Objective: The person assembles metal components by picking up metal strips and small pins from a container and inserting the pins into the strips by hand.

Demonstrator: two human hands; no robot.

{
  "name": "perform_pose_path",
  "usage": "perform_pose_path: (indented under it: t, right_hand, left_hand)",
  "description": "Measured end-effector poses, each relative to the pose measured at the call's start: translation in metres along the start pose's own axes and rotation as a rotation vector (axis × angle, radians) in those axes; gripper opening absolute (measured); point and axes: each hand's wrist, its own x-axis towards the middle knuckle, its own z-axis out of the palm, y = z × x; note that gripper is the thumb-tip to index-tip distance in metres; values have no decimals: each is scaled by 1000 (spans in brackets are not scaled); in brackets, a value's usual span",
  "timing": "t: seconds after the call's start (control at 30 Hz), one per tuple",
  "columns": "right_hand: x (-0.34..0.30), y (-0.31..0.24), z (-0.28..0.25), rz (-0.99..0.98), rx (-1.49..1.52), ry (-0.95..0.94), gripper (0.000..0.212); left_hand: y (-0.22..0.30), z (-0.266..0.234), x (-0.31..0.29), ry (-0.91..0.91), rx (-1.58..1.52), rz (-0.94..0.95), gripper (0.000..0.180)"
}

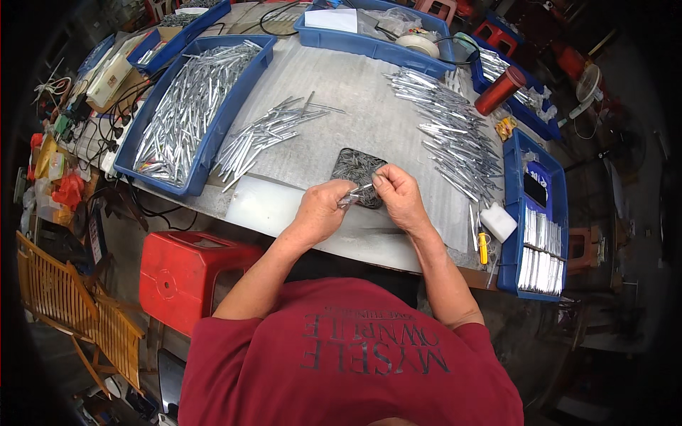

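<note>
My left hand [321, 211] is closed round a few thin silver metal rods [348, 199] above the near edge of the worktable. Close beside it, my right hand [399, 197] is pinched at the end of one rod; any smaller piece between its fingertips is hidden. Just beyond both hands lies a dark shallow tray [337, 170] full of small grey metal pieces. To the left spreads a loose pile of silver rods [266, 135]. A larger heap of rods [451, 135] fans out on the right.
A blue bin [195, 186] heaped with rods stands at the left. Another blue bin [504, 273] with stacked rods is at the right, near a yellow-handled tool [483, 248] and a white block [498, 222]. A red cylinder [499, 91] stands farther back. A red stool [167, 273] is below the table.
</note>
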Motion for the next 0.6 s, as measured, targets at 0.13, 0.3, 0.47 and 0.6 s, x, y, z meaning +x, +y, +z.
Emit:
perform_pose_path:
  t: [0.13, 0.3, 0.47, 0.6]
  right_hand:
    - [0, 4, 2, -4, 51, -14, 13]
    - [-7, 3, -5, 68, 207, 46, 15]
    - [-12, 6, -11, 63, 238, 87, 15]
    - [-15, 9, -8, 72, 255, 86, 15]
  left_hand:
    - [-2, 1, 2, 32, -28, 46, 11]
    - [-22, -27, 10, -82, -9, -175, 13]
    - [-64, -63, 28, 60, -51, -395, 13]
    - [-90, -77, 42, 166, 644, -307, 14]
